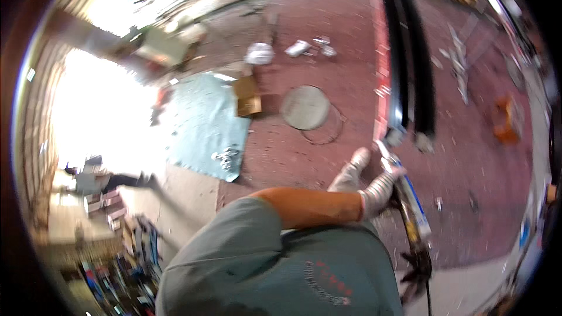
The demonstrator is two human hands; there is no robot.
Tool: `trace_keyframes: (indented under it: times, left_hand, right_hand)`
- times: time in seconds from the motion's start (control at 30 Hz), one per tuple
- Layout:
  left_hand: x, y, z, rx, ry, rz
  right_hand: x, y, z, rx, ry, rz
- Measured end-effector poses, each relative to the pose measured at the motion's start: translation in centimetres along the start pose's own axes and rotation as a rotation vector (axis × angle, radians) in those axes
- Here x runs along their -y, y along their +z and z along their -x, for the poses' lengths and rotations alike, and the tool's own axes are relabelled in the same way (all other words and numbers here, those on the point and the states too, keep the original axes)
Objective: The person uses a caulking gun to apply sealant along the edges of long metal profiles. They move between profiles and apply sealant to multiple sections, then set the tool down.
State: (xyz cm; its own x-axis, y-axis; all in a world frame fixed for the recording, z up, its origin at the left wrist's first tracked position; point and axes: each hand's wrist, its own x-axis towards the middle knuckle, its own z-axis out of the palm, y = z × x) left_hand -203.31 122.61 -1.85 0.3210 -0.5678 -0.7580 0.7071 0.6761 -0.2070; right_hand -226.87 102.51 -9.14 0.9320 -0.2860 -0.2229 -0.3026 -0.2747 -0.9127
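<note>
Reaching across my body, my left hand (379, 192), in a pale striped glove, is closed around the front part of a caulking gun (408, 222). The gun carries a white and blue sealant tube (413, 199), its nozzle pointing away toward the near end of long dark bars. At the gun's rear end, my right hand (417, 266) looks dark and blurred, its fingers around the grip. A thin rod hangs down behind it. The nozzle tip is close to the end of a red and white edged strip (381, 93); whether they touch I cannot tell.
Long black bars (415, 52) run away from me on the reddish floor. Left of them are a round grey disc (305, 107), an open cardboard box (247, 96) and a light blue sheet (205, 123) with small metal parts. An orange object (507, 120) stands right. Another person (96, 178) is far left.
</note>
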Motion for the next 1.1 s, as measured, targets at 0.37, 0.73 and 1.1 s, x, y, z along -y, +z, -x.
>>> trace_keyframes:
  times: [0.37,0.73,1.1]
  left_hand:
    - [-0.5,-2.1,7.2,0.042,0.221,-0.118]
    - [-6.4,-13.0,16.7,0.164,0.511,-0.08]
    - [-9.3,-26.0,29.0,0.278,0.593,-0.075]
  right_hand:
    - [7.8,4.7,-7.5,0.317,0.014,-0.273]
    - [15.1,18.8,-5.5,0.76,0.2,-0.428]
    - [18.3,31.5,2.7,0.959,0.355,-0.399]
